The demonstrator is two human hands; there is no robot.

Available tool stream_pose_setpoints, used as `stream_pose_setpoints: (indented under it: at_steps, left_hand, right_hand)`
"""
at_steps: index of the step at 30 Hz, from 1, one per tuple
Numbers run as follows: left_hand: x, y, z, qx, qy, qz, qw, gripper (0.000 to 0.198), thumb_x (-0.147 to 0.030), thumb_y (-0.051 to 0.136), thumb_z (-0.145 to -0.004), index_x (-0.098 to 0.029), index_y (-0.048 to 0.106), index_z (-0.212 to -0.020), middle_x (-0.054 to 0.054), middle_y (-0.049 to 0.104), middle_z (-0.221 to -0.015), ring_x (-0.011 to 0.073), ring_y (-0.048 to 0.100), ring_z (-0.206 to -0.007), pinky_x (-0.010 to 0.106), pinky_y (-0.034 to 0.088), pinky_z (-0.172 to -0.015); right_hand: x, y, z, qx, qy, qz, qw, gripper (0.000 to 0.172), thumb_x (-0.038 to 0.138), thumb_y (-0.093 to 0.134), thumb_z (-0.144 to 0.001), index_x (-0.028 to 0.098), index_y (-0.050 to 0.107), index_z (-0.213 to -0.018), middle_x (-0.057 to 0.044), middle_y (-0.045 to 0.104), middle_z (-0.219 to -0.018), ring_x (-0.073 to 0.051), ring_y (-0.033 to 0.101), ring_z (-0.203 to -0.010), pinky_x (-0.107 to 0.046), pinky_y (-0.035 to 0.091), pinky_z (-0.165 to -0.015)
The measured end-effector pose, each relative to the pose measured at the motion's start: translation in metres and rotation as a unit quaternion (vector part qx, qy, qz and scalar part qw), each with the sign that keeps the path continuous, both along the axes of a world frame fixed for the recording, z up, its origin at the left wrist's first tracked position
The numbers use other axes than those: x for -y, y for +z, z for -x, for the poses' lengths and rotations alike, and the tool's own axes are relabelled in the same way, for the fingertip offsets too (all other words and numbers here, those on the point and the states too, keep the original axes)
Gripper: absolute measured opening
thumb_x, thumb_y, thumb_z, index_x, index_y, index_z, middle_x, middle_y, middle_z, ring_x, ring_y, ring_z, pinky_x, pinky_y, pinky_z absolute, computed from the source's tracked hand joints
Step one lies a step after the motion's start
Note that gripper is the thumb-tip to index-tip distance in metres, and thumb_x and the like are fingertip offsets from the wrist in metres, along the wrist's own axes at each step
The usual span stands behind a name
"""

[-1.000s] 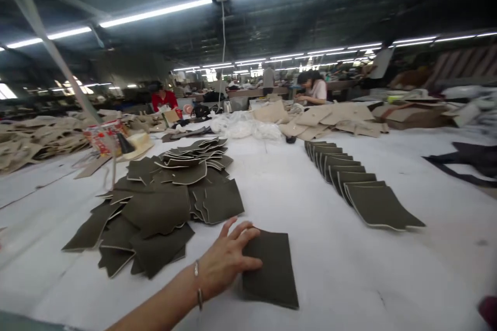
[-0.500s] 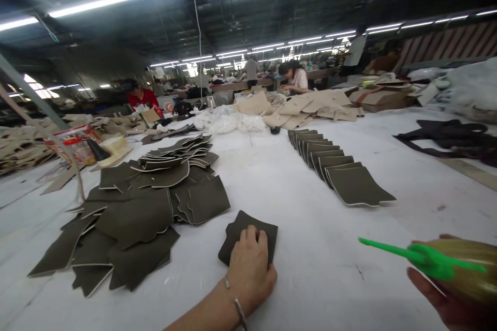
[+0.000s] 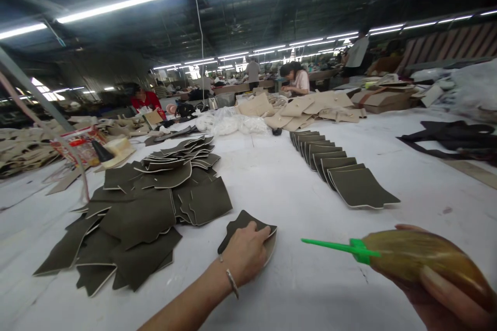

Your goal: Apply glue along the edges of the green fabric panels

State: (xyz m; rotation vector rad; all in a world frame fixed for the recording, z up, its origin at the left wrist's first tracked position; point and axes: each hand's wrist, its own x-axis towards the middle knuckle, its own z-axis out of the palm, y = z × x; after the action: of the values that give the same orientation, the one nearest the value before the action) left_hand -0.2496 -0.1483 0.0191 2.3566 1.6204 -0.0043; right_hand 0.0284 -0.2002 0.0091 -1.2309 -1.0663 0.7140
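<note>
My left hand (image 3: pixel 245 252) is closed on a dark olive leather-like piece (image 3: pixel 237 221) on the white table. The index finger lies over the piece, and its right side curls up, showing a paler underside. The thumb is hidden. In my right hand (image 3: pixel 438 289) is a glue bottle (image 3: pixel 421 256) of amber, see-through plastic, lying on its side with a thin green nozzle (image 3: pixel 330 244) pointing left. The nozzle tip is above the table, apart from the piece. A loose heap of similar pieces (image 3: pixel 135 214) lies to the left. An overlapping row of pieces (image 3: pixel 363 186) stretches away at the right.
A metal pole (image 3: pixel 34 85) and a hose stand at the left, near a red-labelled container (image 3: pixel 83 150). Clear plastic (image 3: pixel 233 121) and beige pieces (image 3: pixel 298 108) lie at the back. Dark fabric (image 3: pixel 450 137) is at the right. Several people work farther off.
My left hand has turned, and the right side of the piece has curled up. My right hand has brought the glue bottle left and levelled it, nearer to the piece.
</note>
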Motion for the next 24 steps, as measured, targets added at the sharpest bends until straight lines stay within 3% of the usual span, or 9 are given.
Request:
stream_pose_setpoints:
  at_steps: [3,5,9,13,24]
  left_hand:
    - [-0.003,-0.003,0.006,0.026,-0.009,0.003,1.000,0.042,-0.017,0.036,-0.090,-0.028,0.061,-0.122,0.006,0.064,-0.092,0.0216,0.063,-0.081,0.032,0.047,-0.075]
    - [-0.004,-0.005,0.007,0.030,-0.009,0.006,1.000,0.042,-0.017,0.036,-0.090,-0.029,0.062,-0.122,0.005,0.065,-0.090,0.0219,0.063,-0.080,0.031,0.046,-0.073]
    - [-0.006,-0.008,0.008,0.042,-0.011,0.003,0.999,0.042,-0.018,0.038,-0.087,-0.029,0.065,-0.117,0.005,0.066,-0.087,0.0231,0.063,-0.081,0.032,0.045,-0.073]
    - [-0.007,-0.008,0.013,0.061,-0.013,0.003,0.998,0.048,-0.018,0.038,-0.085,-0.032,0.062,-0.124,0.005,0.067,-0.089,0.0240,0.064,-0.082,0.033,0.044,-0.073]
    - [-0.003,-0.009,0.009,0.066,0.017,0.012,0.998,0.046,-0.019,0.040,-0.083,-0.031,0.063,-0.122,0.006,0.065,-0.091,0.0255,0.064,-0.082,0.035,0.046,-0.073]
  right_hand:
    - [-0.010,-0.007,0.010,-0.087,0.030,0.041,0.995,0.059,0.051,0.081,-0.063,0.035,0.062,-0.117,-0.011,0.071,-0.102,-0.040,0.069,-0.090,-0.041,0.061,-0.074]
    - [-0.015,-0.008,0.020,-0.038,0.047,0.050,0.997,0.067,0.051,0.084,-0.058,0.033,0.059,-0.118,-0.010,0.070,-0.102,-0.039,0.069,-0.089,-0.042,0.061,-0.074]
    - [-0.017,0.000,0.044,0.098,0.045,0.053,0.993,0.061,0.056,0.079,-0.067,0.030,0.057,-0.117,-0.005,0.066,-0.104,-0.028,0.068,-0.088,-0.030,0.057,-0.078]
    - [-0.020,0.004,0.062,0.136,0.062,0.043,0.988,0.058,0.056,0.075,-0.072,0.028,0.054,-0.118,-0.004,0.063,-0.108,-0.027,0.065,-0.095,-0.030,0.054,-0.082]
    - [-0.024,-0.003,0.065,0.250,0.048,0.013,0.967,0.050,0.052,0.071,-0.077,0.031,0.053,-0.119,-0.001,0.063,-0.109,-0.027,0.063,-0.093,-0.035,0.048,-0.083]
